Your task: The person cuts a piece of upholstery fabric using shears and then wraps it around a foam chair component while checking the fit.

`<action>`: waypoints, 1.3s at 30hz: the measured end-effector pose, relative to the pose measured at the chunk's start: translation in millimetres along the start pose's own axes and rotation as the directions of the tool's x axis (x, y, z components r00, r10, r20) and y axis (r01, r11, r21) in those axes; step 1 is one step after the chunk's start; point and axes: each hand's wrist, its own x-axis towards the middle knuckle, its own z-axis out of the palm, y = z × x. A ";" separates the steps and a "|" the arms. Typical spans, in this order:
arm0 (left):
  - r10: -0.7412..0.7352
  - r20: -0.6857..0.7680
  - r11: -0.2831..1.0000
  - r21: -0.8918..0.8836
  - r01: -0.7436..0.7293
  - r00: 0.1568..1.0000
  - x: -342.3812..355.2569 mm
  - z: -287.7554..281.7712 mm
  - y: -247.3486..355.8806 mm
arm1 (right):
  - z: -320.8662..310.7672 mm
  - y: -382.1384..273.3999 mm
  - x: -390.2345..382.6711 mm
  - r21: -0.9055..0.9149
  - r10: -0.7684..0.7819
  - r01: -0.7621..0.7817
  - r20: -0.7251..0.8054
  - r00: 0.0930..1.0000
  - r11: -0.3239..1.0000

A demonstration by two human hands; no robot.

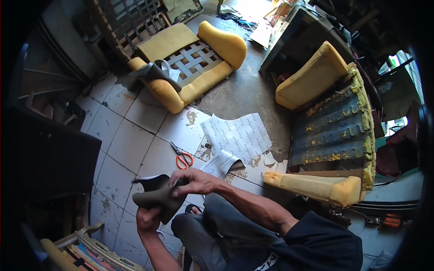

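Note:
In front of my knees, a folded piece of dark brown upholstery vinyl (158, 198) is held up between both hands. My left hand (149, 220) is closed round its lower edge, fingers partly hidden by the folds. My right hand (193, 180) pinches its upper right side with thumb and fingers; a small pale spot shows at the fingertips, too small to name. Just beyond, scissors with orange-red handles (184, 160) lie on the tiles, blades apart. To their right lies a larger vinyl sheet (239, 135), printed white backing up, with a curled strip (220, 163) at its near edge.
A yellow armchair frame (199, 92) with woven grey webbing stands ahead, dark material (158, 76) draped over its arm. On the right is another stripped yellow chair (334, 131). A carved frame (86, 241) stands at lower left, a dark panel (49, 158) at left.

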 end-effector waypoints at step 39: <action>-0.576 0.574 0.342 0.816 -0.466 0.582 -157.8 627.7 -206.8 | -42.6 -347.7 -707.1 -0.009 0.519 -0.677 -0.634 0.573 0.736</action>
